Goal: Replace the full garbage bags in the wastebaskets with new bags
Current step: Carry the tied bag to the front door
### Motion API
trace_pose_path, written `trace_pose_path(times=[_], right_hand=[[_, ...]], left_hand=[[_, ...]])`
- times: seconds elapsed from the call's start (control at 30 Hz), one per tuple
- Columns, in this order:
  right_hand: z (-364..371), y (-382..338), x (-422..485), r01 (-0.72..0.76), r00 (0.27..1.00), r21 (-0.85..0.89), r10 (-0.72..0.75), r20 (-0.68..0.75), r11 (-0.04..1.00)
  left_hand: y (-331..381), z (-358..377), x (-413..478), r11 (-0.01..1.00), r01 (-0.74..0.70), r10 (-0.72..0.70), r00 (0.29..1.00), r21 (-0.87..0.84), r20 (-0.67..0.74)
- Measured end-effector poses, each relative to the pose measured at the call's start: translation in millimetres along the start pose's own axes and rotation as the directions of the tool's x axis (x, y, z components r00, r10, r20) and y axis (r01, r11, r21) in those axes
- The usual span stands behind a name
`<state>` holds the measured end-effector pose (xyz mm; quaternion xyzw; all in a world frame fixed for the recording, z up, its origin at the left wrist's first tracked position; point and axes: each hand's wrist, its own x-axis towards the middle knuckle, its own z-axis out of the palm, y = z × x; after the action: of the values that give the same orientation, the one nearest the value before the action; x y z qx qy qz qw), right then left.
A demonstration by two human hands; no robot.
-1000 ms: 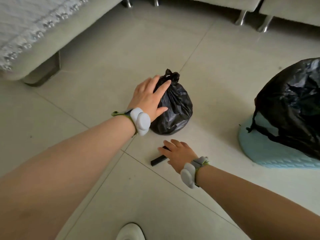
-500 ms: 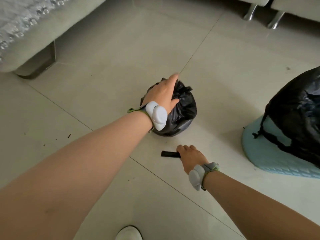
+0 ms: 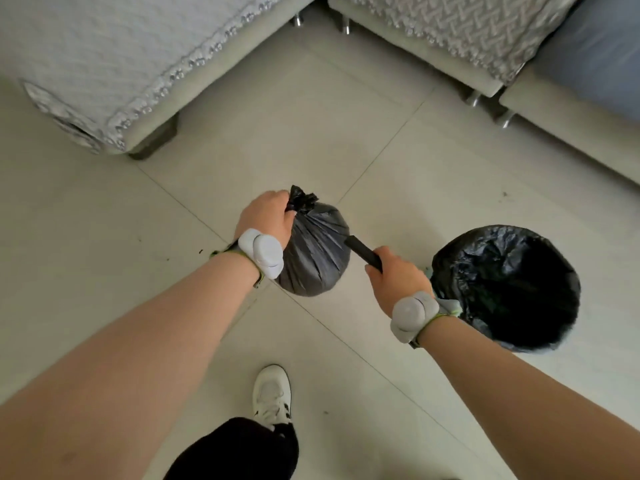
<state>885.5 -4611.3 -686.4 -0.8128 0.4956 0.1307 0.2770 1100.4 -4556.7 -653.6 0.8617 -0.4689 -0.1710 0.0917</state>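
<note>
A tied, full black garbage bag [image 3: 317, 252] hangs above the tiled floor, gripped at its knotted neck by my left hand [image 3: 268, 216]. My right hand [image 3: 396, 278] is closed around a thin black roll of garbage bags [image 3: 363, 252], whose free end points toward the full bag. To the right stands a wastebasket [image 3: 505, 289] lined with a black bag, its mouth open and dark inside; a sliver of its pale blue rim shows beside my right wrist.
A grey sofa [image 3: 114, 64] with a lace-edged cover fills the upper left. A second sofa [image 3: 467, 39] with metal feet runs along the upper right. My white shoe [image 3: 272, 393] and a dark trouser leg are on the floor below. Small dark crumbs lie on the tiles at the left.
I have risen, so the view is higher. My left hand closed on the full bag's neck and lifted it off the floor. My right hand picked up the black roll.
</note>
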Motion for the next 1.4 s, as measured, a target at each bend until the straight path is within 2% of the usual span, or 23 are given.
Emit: trace_pose_path(times=[0.2,0.3,0.43,0.57,0.63,0.77,0.8,0.93,0.97,1.1,1.13,1.27,1.4], right_hand=[[-141,-135,-97,0.101,0.995,0.059,-0.102,0.009,0.993],[-201,-221,-143,0.203,0.979,0.042,-0.204,0.023,0.978],[-242,-316,-177,0.296,0.955,-0.030,-0.296,0.006,0.955],[-262,-423,-210,0.410,0.912,0.008,-0.410,-0.020,0.912],[-268,-465,-216,0.460,0.888,0.018,-0.459,-0.036,0.888],[-270,-567,-214,0.593,0.805,-0.011,-0.593,-0.008,0.805],[-272,-569,-213,0.600,0.800,-0.018,-0.600,0.003,0.800],[-266,-670,-192,0.678,0.736,-0.040,-0.676,0.039,0.734],[-270,-675,-193,0.682,0.731,-0.040,-0.681,0.034,0.730],[-261,-789,-152,0.763,0.646,-0.019,-0.763,0.014,0.646],[-261,-795,-153,0.775,0.631,-0.009,-0.775,0.008,0.631],[-252,-911,-110,0.815,0.577,0.037,-0.816,0.033,0.578],[-237,-1025,-86,0.869,0.490,0.019,-0.867,0.095,0.494]], left_hand=[[-12,-186,-90,0.986,0.140,-0.144,0.989,-0.089,-0.038],[-36,-291,-135,0.966,0.220,-0.231,0.970,-0.139,-0.072],[-72,-390,-173,0.942,0.286,-0.308,0.945,-0.175,-0.110],[-127,-486,-219,0.907,0.366,-0.406,0.891,-0.210,-0.200],[-152,-516,-231,0.897,0.378,-0.429,0.869,-0.228,-0.246],[-223,-573,-255,0.845,0.456,-0.531,0.778,-0.280,-0.336],[-228,-574,-255,0.842,0.463,-0.536,0.778,-0.277,-0.328],[-311,-613,-264,0.774,0.547,-0.633,0.685,-0.318,-0.362],[-317,-614,-266,0.768,0.554,-0.640,0.680,-0.322,-0.357],[-418,-652,-251,0.694,0.609,-0.720,0.587,-0.383,-0.370],[-424,-653,-255,0.687,0.618,-0.727,0.577,-0.382,-0.372],[-512,-695,-233,0.601,0.667,-0.798,0.466,-0.440,-0.383],[-591,-736,-225,0.540,0.692,-0.834,0.365,-0.480,-0.413]])
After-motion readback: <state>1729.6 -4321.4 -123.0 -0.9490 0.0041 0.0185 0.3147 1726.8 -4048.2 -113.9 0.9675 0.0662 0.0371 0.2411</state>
